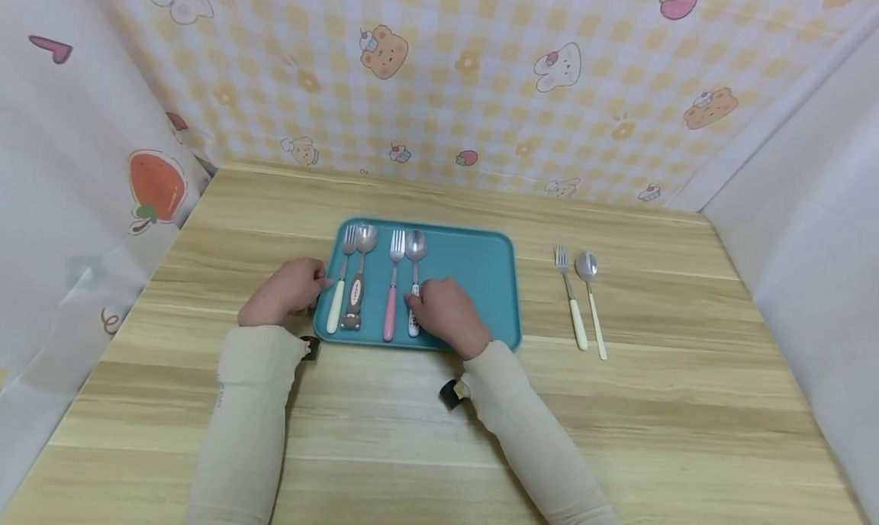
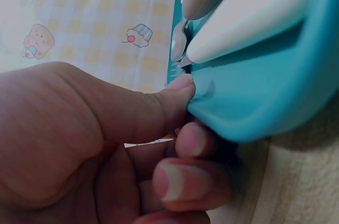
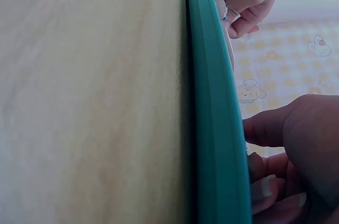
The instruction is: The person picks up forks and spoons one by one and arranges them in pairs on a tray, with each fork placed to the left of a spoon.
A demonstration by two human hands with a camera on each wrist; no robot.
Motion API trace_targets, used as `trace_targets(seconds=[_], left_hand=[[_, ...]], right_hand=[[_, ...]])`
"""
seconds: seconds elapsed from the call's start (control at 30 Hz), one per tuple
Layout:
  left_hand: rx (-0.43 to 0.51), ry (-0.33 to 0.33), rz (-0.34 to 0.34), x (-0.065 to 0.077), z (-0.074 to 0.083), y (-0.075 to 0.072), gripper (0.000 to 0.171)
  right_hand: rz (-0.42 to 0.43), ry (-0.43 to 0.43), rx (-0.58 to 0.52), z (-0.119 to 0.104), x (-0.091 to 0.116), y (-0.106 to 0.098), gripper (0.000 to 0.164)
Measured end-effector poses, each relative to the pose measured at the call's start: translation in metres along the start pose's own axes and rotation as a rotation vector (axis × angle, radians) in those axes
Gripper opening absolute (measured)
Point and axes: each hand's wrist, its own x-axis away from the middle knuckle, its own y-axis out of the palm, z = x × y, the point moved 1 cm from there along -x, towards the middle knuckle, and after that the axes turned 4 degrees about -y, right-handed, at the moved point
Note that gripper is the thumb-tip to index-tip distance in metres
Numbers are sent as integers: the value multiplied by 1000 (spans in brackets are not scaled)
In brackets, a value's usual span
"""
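A teal tray (image 1: 474, 281) lies on the table with two fork-and-spoon pairs on it. My left hand (image 1: 291, 285) pinches the tray's left rim, thumb (image 2: 169, 99) on top and fingers curled below, as the left wrist view shows. My right hand (image 1: 449, 311) grips the patterned white handle of a spoon (image 1: 415, 246), its fingers curled in the right wrist view, where the tray rim (image 3: 220, 118) hides most of the handle. Just left of that spoon lies a pink-handled fork (image 1: 390, 304). Nearest my left hand are a cream-handled fork (image 1: 336, 305) and a brown bear-handled spoon (image 1: 354, 292).
To the right of the tray, a cream-handled fork (image 1: 577, 319) and a thin-handled spoon (image 1: 596, 319) lie side by side on the wooden table (image 1: 687, 357). A yellow checked cloth (image 1: 439, 113) hangs behind, with white cloth (image 1: 817, 204) along the right side.
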Motion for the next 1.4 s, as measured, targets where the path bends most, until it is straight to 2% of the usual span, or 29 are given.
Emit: trace_targets(seconds=[0.27,0.4,0.73,0.97,1.17,1.3,1.4], left_hand=[[-8,15,10,-2,-1,1,20],[-10,19,12,-1,-2,0,20],[2,13,3,-1,-2,1,19],[1,21,6,-2,-2,1,19],[3,18,15,-3,-3,1,19],[-6,16,11,-3,-2,1,19],[-8,17,6,-2,-2,1,19]], right_hand=[[-10,36,-39,2,2,-5,43],[12,44,-45,6,3,-12,41],[42,77,-95,23,15,-48,31],[172,65,-31,48,28,-80,26],[245,158,-46,69,33,-93,24],[223,199,-62,79,36,-96,25],[181,199,-49,88,37,-98,27]])
